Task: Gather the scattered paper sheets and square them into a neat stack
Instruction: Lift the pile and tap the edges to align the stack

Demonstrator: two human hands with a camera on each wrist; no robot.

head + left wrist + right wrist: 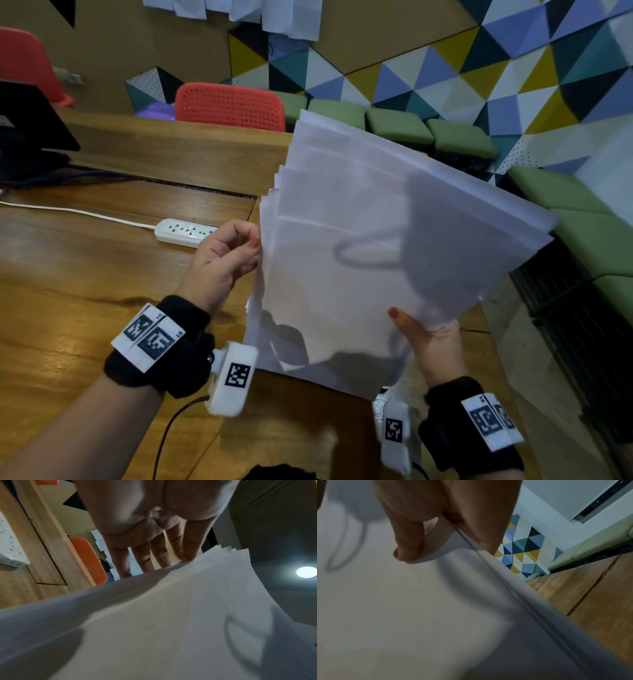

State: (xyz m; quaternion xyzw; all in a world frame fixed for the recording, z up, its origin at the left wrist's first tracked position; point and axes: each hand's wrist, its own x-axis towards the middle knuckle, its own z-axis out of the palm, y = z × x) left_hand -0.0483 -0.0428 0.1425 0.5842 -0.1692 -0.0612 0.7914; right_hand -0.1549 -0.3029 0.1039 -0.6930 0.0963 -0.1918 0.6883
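A sheaf of white paper sheets is held up off the wooden table, tilted, with its far edges fanned out unevenly. My right hand grips the near right edge, thumb on top and fingers underneath; the right wrist view shows the thumb pressing the top sheet. At the left edge my left hand pinches the sheets with curled fingers. In the left wrist view its fingers reach behind the edge of the paper.
A white power strip with its cord lies on the table just left of my left hand. A black monitor stands at the far left. A red chair and green seats line the far side. More sheets hang on the wall.
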